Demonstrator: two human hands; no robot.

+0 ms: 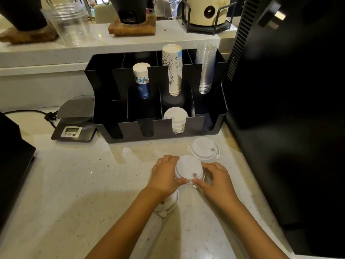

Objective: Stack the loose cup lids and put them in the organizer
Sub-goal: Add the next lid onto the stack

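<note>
Midway: both hands' fingers (183, 181) clasping a small lid stack (189, 168); loose lids (204, 149) left on bench; organizer (211, 121) partly filled.

We saw white lids (188, 168), black organizer (209, 124), blue-patterned white cups (141, 79), beige speckled counter (84, 184), grey scale (74, 126)

Digital scale (74, 126) on speckled counter (74, 184), paper cups (172, 70), clear cups (206, 68)
</note>
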